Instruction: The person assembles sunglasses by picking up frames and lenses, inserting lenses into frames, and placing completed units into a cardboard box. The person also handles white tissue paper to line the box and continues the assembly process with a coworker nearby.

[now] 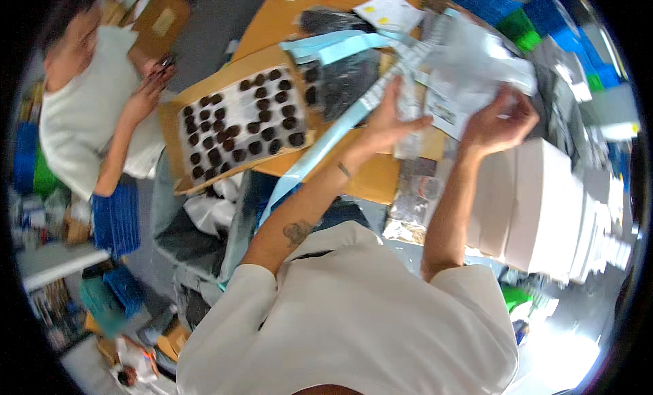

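Note:
My left hand (391,119) reaches over the table with thumb and fingers spread apart, holding nothing I can see. Beside its fingers runs a long pale blue strip of labels (354,112), which slopes down past my left forearm. My right hand (502,123) is closed, its fingers curled at the lower edge of a translucent plastic bag (479,58); the bag is smeared by motion. Under and between the hands are printed papers (445,112) and clear plastic packets (415,191). Dark items in clear plastic (350,85) lie left of my left hand.
A shallow cardboard box (178,146) with several dark round pieces sits at the table's left. Beyond it stands a co-worker (95,109) holding a small dark object. A lined grey bin (173,215) is below the box. White cartons (520,198) stand at my right, blue crates (486,4) at the back.

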### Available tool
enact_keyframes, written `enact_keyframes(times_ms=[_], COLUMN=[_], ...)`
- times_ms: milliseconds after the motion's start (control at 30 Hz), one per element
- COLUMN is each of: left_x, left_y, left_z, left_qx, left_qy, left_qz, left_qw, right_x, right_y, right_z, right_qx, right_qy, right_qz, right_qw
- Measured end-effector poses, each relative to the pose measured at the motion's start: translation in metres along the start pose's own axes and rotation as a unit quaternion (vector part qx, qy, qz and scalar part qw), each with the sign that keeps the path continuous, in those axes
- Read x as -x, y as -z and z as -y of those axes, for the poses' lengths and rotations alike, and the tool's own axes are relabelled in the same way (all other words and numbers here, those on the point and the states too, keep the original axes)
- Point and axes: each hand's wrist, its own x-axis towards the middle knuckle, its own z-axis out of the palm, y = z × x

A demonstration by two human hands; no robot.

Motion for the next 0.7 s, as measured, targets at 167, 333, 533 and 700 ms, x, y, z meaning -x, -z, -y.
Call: enact_keyframes(times_ms=[167,333,533,700], left_x=[-0.017,0.011,-0.027,-0.022], left_y=[0.014,0.077,0.088,0.086], left_z=[-0.046,0.0,0.038,0.046], left_qx=[-0.021,-0.147,-0.074,-0.141], left_qy=[-0.058,0.007,-0.02,0.0], left_qz=[0.031,-0.138,-0.369,-0.343], left_qw=[0.998,0.979,0.926,0.929], right_x=[0.035,0.038,0.028,0.004], right_y=[0.022,0.023,-0.004,-0.015], right_z=[0.02,-0.022,-0.033,-0.036], right_qx=[-0.249,-0.244,-0.235,0.002], right_qy=[-0.313,-0.402,-0.295,0.036], right_qz=[0.206,0.097,0.033,0.022], right_qw=[0.893,0.877,0.926,0.999])
